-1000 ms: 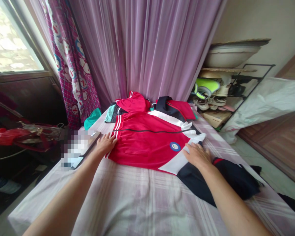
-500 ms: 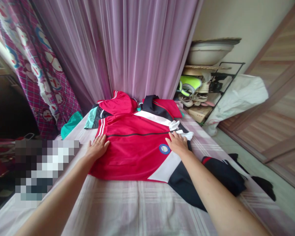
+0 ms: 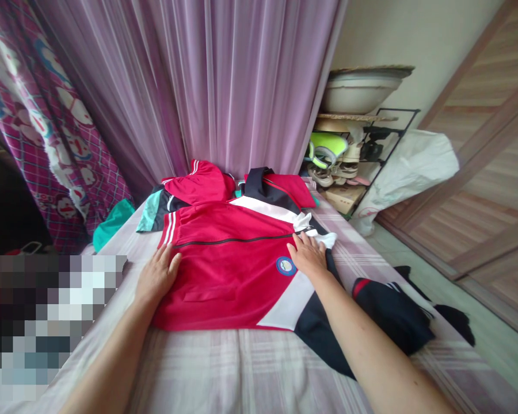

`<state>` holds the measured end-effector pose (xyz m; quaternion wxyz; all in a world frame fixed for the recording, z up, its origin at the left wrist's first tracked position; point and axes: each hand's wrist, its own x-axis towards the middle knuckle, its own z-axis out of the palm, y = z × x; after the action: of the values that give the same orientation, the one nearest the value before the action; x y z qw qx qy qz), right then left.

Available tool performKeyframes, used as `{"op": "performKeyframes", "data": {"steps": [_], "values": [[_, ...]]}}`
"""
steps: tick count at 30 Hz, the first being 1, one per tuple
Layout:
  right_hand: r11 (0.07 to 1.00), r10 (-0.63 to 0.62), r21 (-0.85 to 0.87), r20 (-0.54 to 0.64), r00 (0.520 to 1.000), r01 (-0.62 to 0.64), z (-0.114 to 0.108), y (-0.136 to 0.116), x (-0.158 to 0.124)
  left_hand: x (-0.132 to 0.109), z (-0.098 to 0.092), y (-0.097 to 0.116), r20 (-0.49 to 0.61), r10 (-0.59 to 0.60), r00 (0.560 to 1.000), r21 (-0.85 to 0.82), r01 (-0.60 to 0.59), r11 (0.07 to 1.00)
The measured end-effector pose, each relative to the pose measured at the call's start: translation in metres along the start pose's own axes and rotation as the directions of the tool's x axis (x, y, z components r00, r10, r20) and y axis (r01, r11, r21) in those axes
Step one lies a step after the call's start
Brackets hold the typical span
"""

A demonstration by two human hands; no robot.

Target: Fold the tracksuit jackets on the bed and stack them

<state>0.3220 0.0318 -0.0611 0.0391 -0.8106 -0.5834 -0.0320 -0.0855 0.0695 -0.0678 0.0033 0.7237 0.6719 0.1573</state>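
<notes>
A red sports jacket (image 3: 233,264) with white and black panels lies flat on a bed with a pale checked sheet (image 3: 224,374). My left hand (image 3: 156,275) rests flat on the jacket's left edge, fingers stretched out. My right hand (image 3: 307,255) presses flat on the jacket's right side, beside a round blue badge (image 3: 286,265) and near the white collar. The jacket's black sleeve (image 3: 384,313) with a red cuff trails off to the right.
More red and teal clothes (image 3: 198,184) are piled at the head of the bed, before a purple curtain (image 3: 224,80). A shoe rack (image 3: 354,155) with a basin on top stands at the right. A white sack (image 3: 410,167) leans against a wooden door.
My right hand has slid from the jacket's lower white panel up toward the collar. My left hand stays on the left edge. The view has turned to the right.
</notes>
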Motion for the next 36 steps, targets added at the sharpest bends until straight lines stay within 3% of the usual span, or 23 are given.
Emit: {"op": "performKeyframes", "data": {"steps": [5,8,18,23,28,33,36], "values": [[1.000,0.000,0.000,0.003,1.000,0.000,0.000,0.000,-0.003,-0.010,-0.002,-0.019,-0.052,-0.048,0.997,-0.064,0.044,0.997],[0.999,0.035,0.008,0.000,0.999,-0.035,0.001,0.004,-0.006,-0.017,0.000,-0.026,-0.008,0.059,0.998,-0.002,-0.059,0.998],[0.950,0.279,0.131,0.054,0.959,-0.284,0.001,0.045,-0.006,-0.030,-0.001,-0.029,0.009,0.071,0.997,0.038,-0.071,0.997],[0.936,0.305,0.167,0.053,0.951,-0.310,-0.003,0.047,-0.009,-0.037,-0.013,-0.025,0.049,0.004,0.999,-0.021,-0.003,1.000],[0.935,0.312,0.179,-0.006,0.950,-0.306,-0.002,0.058,-0.008,-0.040,-0.017,-0.030,-0.006,-0.155,0.988,0.091,0.155,0.984],[0.905,0.395,0.218,-0.118,0.911,-0.364,-0.002,0.073,-0.007,-0.040,-0.016,-0.033,0.046,-0.188,0.981,0.093,0.183,0.979],[0.876,0.452,0.248,-0.117,0.885,-0.414,-0.004,0.074,-0.007,-0.040,-0.019,-0.029,0.082,-0.187,0.979,0.058,0.182,0.982]]}}
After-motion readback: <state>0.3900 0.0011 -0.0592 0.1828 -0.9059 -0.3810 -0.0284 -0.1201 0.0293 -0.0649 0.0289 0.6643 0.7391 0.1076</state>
